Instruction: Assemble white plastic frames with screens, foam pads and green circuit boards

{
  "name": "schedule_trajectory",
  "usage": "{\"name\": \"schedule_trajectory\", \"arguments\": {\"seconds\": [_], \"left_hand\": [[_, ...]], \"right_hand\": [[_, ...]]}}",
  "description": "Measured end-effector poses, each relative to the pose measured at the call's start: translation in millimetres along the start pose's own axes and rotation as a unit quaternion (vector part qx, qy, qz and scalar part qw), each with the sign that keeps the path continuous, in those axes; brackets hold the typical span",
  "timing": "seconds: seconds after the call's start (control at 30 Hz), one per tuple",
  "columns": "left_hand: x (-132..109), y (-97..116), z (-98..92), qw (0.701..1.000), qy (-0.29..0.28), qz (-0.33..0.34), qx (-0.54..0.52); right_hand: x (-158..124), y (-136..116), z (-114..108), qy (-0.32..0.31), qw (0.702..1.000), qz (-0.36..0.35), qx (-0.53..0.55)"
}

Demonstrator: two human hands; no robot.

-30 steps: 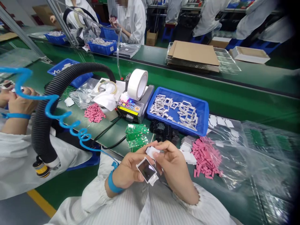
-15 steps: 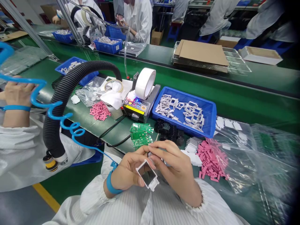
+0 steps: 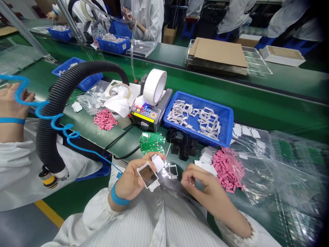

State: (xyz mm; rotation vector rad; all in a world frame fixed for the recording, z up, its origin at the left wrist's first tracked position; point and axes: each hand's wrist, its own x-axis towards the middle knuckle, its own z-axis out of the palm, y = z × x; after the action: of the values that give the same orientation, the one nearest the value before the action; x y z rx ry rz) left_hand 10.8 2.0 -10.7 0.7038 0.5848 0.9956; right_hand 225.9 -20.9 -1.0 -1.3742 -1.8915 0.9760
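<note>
My left hand is closed on a small white square frame with a dark shiny face, tilted toward me; a white tab sticks up at its far corner. My right hand hovers to the right of it, apart from the frame, with fingers pinched together; what it holds, if anything, I cannot make out. A second small framed piece lies on the bench edge between my hands. Green circuit boards and black parts lie just beyond.
A blue tray of white frames, a tape dispenser with a white roll, pink pads and plastic bags lie ahead. A black corrugated hose and a blue coiled cord are at my left, beside a co-worker's arm. Other workers sit beyond.
My right hand has pulled away from the frame to the right and down. My left hand has shifted slightly left with the frame, whose white tab now stands free.
</note>
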Motion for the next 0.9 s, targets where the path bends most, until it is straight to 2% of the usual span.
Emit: {"name": "schedule_trajectory", "arguments": {"seconds": [0.03, 0.07, 0.17, 0.23, 0.3, 0.33, 0.4, 0.47, 0.53, 0.6, 0.67, 0.73, 0.8, 0.83, 0.9], "left_hand": [[0.3, -0.6, -1.2, 1.000, -0.008, -0.004, 0.001], [0.8, -1.6, -1.7, 1.000, -0.016, -0.011, 0.003], [4.2, -5.7, 1.1, 0.998, -0.050, -0.030, 0.022], [7.3, -8.8, 4.5, 0.994, -0.093, -0.042, 0.042], [9.8, -11.7, 7.2, 0.986, -0.143, -0.056, 0.059], [10.6, -12.9, 8.2, 0.982, -0.163, -0.066, 0.062], [11.0, -14.3, 9.6, 0.977, -0.188, -0.090, 0.051], [10.3, -13.9, 10.5, 0.974, -0.199, -0.106, 0.026], [9.3, -11.5, 10.7, 0.975, -0.197, -0.107, 0.010], [8.7, -7.6, 9.6, 0.981, -0.169, -0.096, 0.006], [8.6, -3.9, 7.2, 0.987, -0.135, -0.093, -0.002], [8.7, -1.8, 4.7, 0.982, -0.136, -0.129, -0.032], [8.6, -1.9, 4.0, 0.966, -0.159, -0.193, -0.071], [8.6, -2.6, 4.8, 0.958, -0.166, -0.216, -0.089], [8.4, -4.8, 8.4, 0.951, -0.164, -0.235, -0.112]], "right_hand": [[-6.4, 13.2, 0.9, -0.040, 0.999, 0.023, -0.021], [-12.3, 25.5, 3.0, -0.052, 0.997, 0.042, -0.043], [-23.1, 44.4, 9.4, -0.005, 0.994, 0.074, -0.081], [-22.1, 37.2, 9.2, 0.019, 0.996, 0.090, -0.014], [-15.3, 20.0, 6.3, -0.006, 0.980, 0.115, 0.160], [-10.7, 10.8, 5.1, -0.034, 0.955, 0.130, 0.266], [-2.1, -2.9, 5.3, -0.098, 0.880, 0.158, 0.437], [3.5, -7.7, 8.9, -0.142, 0.817, 0.181, 0.530], [5.3, -6.2, 12.5, -0.150, 0.790, 0.197, 0.561], [4.9, -4.1, 11.2, -0.113, 0.807, 0.192, 0.547], [5.0, -6.0, 3.3, -0.050, 0.856, 0.138, 0.496], [7.2, -12.6, -8.8, -0.003, 0.912, 0.032, 0.408], [11.8, -21.6, -20.2, 0.010, 0.953, -0.090, 0.290], [14.7, -25.8, -24.4, 0.010, 0.962, -0.145, 0.230], [20.8, -32.0, -29.1, 0.002, 0.963, -0.235, 0.129]]}}
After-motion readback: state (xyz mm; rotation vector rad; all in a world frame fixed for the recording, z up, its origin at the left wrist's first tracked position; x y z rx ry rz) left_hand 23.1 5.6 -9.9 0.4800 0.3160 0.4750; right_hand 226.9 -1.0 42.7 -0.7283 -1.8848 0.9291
